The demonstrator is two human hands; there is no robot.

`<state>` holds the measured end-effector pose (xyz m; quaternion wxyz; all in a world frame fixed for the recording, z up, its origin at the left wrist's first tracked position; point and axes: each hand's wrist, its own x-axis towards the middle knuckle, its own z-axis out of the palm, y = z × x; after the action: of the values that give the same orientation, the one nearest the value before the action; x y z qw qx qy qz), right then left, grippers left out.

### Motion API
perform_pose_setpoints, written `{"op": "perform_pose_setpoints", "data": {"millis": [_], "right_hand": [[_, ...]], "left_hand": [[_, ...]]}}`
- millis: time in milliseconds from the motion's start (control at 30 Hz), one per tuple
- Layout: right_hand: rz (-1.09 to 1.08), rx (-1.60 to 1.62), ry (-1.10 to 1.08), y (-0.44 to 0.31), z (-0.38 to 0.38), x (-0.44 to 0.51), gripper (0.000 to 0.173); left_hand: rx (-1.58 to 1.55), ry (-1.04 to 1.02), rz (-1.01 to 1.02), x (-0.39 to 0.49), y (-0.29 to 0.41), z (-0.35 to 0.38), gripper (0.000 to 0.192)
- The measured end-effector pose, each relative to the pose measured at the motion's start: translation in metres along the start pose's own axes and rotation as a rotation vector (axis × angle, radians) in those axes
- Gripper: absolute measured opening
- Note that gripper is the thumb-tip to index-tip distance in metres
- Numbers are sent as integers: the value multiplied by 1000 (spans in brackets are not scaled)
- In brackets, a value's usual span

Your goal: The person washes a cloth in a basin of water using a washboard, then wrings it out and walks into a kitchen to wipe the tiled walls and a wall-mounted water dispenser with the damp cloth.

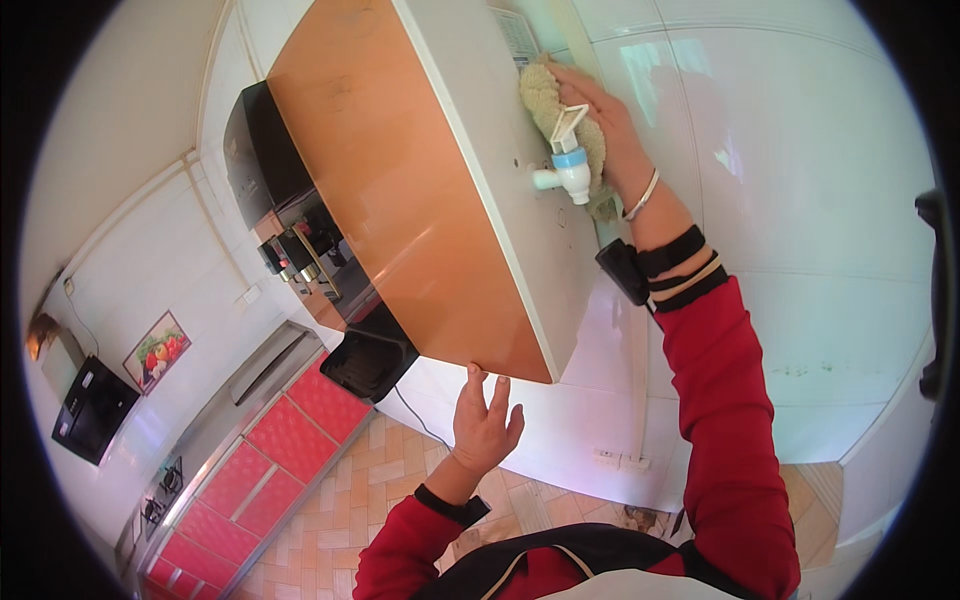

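Note:
A tall orange-fronted water dispenser (pixel 405 187) stands tilted in view, with a dark upper part and taps in its front recess. On its pale side or rear panel (pixel 510 180) sits a white plastic tap with a blue ring (pixel 571 169). My right hand (pixel 604 120) presses a yellow-green towelling cloth (pixel 544 97) behind this tap, between panel and wall. My left hand (pixel 487 424) touches the dispenser's near edge with its fingertips, fingers apart, holding nothing.
A black drip tray (pixel 369 356) juts from the dispenser's front. Red kitchen cabinets (pixel 292 435) with a metal worktop run along the left, under a black range hood (pixel 95 410). White wall tiles (pixel 787 150) stand close on the right, with sockets (pixel 621 460) low down.

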<state>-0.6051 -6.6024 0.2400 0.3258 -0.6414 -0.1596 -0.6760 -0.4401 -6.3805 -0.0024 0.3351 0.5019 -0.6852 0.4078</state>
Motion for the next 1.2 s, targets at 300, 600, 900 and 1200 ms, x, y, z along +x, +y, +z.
{"op": "perform_pose_setpoints", "data": {"millis": [300, 600, 900, 1200], "right_hand": [[176, 203, -111, -59, 8, 64, 44], [396, 290, -296, -149, 50, 90, 41], [442, -338, -470, -143, 66, 42, 41], [124, -404, -208, -147, 104, 68, 39]], "left_hand": [[-22, -11, -29, 3, 3, -3, 58], [-23, -1, -14, 2, 3, 1, 66], [-154, 26, 19, 1, -2, 2, 63], [-260, 30, 3, 3, -5, -2, 59]]}}
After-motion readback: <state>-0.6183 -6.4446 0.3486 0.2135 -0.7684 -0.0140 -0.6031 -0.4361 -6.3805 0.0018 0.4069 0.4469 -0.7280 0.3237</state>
